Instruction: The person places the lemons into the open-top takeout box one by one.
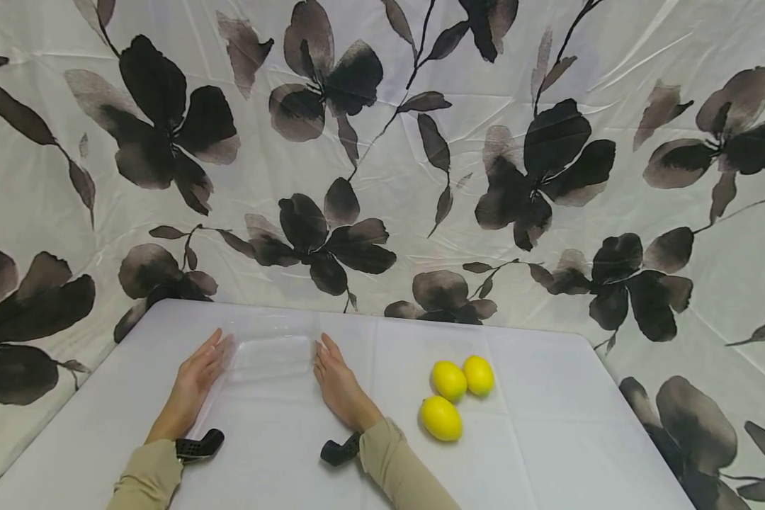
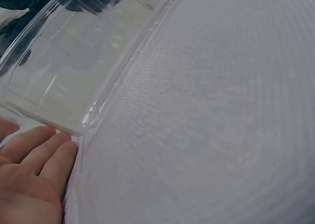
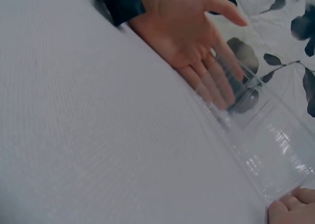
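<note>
A clear plastic container sits near the back edge of the white table, between both hands. My left hand lies along its left side with fingers extended. On the opposite side, my right hand has its straight fingers against the wall. The left wrist view shows the clear container at close range, the left fingertips at its near end. Through the transparent plastic in the right wrist view, the left fingers are partly visible. Neither hand curls round the container.
Three yellow lemons, one in front and two behind it, lie on the white tabletop to the right of the right hand. A floral cloth hangs behind the table's back edge.
</note>
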The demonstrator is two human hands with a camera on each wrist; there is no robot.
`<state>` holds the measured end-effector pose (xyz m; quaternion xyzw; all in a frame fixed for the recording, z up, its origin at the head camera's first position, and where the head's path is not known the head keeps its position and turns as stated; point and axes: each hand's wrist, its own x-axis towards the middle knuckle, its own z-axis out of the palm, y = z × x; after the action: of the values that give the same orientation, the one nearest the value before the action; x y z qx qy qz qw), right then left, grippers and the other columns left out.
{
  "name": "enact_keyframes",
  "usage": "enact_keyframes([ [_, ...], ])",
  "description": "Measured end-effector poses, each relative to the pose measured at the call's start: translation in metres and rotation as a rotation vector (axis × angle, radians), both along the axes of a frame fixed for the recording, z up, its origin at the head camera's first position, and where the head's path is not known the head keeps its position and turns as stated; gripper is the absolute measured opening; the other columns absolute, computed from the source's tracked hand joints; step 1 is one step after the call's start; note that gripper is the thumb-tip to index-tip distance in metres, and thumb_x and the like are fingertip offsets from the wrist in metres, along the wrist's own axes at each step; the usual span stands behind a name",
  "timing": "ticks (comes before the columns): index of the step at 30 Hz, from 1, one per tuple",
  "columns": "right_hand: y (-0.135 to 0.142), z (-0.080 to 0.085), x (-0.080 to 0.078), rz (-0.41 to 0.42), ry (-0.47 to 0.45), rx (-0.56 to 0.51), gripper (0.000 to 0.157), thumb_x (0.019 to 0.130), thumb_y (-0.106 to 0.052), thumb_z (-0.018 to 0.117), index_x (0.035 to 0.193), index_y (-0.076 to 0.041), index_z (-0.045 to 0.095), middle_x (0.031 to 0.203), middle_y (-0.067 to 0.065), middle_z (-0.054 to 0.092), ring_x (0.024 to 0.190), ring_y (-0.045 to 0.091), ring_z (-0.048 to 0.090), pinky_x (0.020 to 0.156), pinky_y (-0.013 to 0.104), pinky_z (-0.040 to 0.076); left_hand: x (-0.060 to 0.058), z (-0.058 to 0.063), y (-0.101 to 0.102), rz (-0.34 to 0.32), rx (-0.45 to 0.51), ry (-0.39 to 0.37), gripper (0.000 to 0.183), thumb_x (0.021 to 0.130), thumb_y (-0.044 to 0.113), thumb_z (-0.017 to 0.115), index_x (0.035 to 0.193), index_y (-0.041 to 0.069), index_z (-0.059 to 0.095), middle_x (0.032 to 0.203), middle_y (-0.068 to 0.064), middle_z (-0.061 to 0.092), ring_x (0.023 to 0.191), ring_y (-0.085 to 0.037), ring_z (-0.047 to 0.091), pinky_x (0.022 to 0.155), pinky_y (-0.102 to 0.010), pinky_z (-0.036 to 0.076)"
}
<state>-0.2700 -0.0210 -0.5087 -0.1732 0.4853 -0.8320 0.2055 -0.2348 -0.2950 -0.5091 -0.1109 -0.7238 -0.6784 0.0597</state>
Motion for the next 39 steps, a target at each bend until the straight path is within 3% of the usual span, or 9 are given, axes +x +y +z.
enact_keyframes([
  [6,0.006,-0.001,0.006,-0.028,0.007,-0.024,0.068,0.105,-0.027,0.030,0.157,-0.003,-0.007,0.163,0.024,-0.010,0.150,0.036,-0.012,0.122,0.043,-0.005,0.000,0.002,0.000,-0.063,-0.002,0.027,0.061,0.110,0.030,0.025,0.154,-0.009,0.009,0.156,-0.036,0.010,0.148,-0.032,0.018,0.104,-0.010,0.036],
  [16,0.012,-0.003,0.021,-0.077,0.001,-0.071,0.068,0.106,-0.024,0.032,0.157,-0.002,-0.006,0.162,0.024,-0.012,0.149,0.035,-0.014,0.122,0.043,-0.005,0.001,0.003,0.002,-0.144,0.054,0.062,0.058,0.110,0.023,0.025,0.151,-0.015,0.009,0.155,-0.036,0.013,0.138,-0.004,0.037,0.104,-0.014,0.038],
  [23,0.020,-0.003,0.035,-0.099,0.010,-0.062,0.068,0.106,-0.024,0.030,0.157,-0.002,-0.010,0.162,0.023,-0.016,0.149,0.034,-0.017,0.121,0.044,-0.007,0.004,0.012,0.015,-0.158,-0.024,-0.044,0.064,0.109,0.033,0.025,0.155,-0.008,0.006,0.157,-0.034,0.012,0.145,-0.018,0.028,0.104,-0.012,0.036],
  [28,0.028,-0.001,0.043,-0.094,-0.006,-0.039,0.068,0.106,-0.025,0.029,0.157,-0.005,-0.010,0.162,0.022,-0.017,0.149,0.033,-0.016,0.121,0.044,-0.007,0.008,0.017,0.023,-0.183,0.003,-0.097,0.065,0.110,0.035,0.022,0.154,-0.010,0.004,0.156,-0.036,0.011,0.143,-0.018,0.028,0.102,-0.012,0.037],
  [34,0.036,-0.001,0.050,-0.108,-0.015,-0.044,0.069,0.106,-0.026,0.030,0.157,-0.005,-0.012,0.162,0.022,-0.017,0.150,0.033,-0.016,0.121,0.044,-0.008,0.019,0.023,0.037,-0.183,0.037,-0.162,0.067,0.109,0.037,0.022,0.155,-0.008,0.003,0.158,-0.034,0.008,0.144,-0.046,0.009,0.101,-0.011,0.036],
  [39,0.044,-0.001,0.057,-0.131,-0.013,-0.056,0.070,0.106,-0.025,0.030,0.157,-0.005,-0.013,0.162,0.022,-0.016,0.150,0.033,-0.014,0.121,0.044,-0.009,0.027,0.027,0.050,-0.167,0.021,-0.181,0.066,0.109,0.036,0.021,0.155,-0.007,0.003,0.158,-0.033,0.007,0.144,-0.049,0.006,0.102,-0.012,0.033],
])
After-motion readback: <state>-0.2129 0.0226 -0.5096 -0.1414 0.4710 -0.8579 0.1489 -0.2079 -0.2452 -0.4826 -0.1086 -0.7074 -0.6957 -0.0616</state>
